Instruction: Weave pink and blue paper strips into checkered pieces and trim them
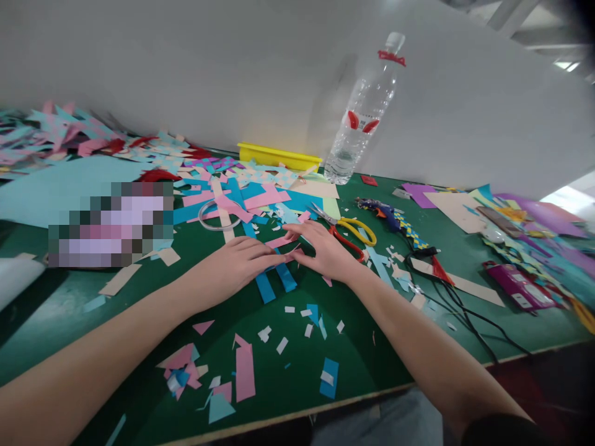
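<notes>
Front of green table [353, 347]: pink scrap [245, 371] and blue scrap [329, 378] lie flat, small white bits between and beyond them. Your left hand [237, 263] is palm down, fingers close together and gently bent, tips at the folded pink paper [294, 254]; whether they pinch it, cannot tell. Your right hand [320, 248] is part-open, thumb apart from the fingers, tips at the same paper, over the blue strips [266, 288]. Right of your right hand: scissors [331, 218], blades parted, one handle yellow, one red. Farther right: black cord [458, 303], purple packet [519, 286], woven band [404, 226]. Beyond your left hand: clear ring [201, 214] on pink and blue strips. At the back: yellow tray [279, 157]; bottle [360, 118], red band at its neck, in front of grey wall [186, 74].
</notes>
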`<state>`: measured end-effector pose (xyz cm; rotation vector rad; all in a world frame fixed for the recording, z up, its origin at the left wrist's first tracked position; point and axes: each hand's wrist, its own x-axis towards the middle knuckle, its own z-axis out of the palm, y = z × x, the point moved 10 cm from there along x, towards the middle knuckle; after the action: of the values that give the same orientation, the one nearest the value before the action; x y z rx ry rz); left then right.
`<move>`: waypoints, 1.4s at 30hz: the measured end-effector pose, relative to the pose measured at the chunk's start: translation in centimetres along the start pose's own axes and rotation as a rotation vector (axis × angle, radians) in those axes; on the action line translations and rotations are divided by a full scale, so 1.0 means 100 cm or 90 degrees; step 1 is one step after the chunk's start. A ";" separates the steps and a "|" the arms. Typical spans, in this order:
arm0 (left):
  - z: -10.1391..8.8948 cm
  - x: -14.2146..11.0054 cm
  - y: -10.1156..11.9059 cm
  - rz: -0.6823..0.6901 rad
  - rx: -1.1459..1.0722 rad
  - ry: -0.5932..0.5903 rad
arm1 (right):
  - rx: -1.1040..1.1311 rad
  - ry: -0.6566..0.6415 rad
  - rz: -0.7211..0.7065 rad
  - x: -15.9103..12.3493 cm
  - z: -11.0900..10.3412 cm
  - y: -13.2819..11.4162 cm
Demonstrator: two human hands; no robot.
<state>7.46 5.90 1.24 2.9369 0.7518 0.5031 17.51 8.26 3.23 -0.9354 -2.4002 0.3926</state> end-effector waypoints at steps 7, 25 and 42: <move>0.011 0.000 0.001 0.016 0.052 -0.050 | -0.118 0.030 -0.012 0.001 0.000 0.000; -0.002 -0.001 -0.004 -0.041 0.000 0.000 | 0.235 -0.023 0.272 -0.005 0.011 0.025; -0.003 -0.002 -0.008 -0.047 0.010 0.024 | 0.282 -0.032 0.320 0.000 0.039 0.027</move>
<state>6.86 6.52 1.33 2.9087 0.8699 0.5497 16.76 9.95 -1.15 -1.3085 -1.9653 1.0893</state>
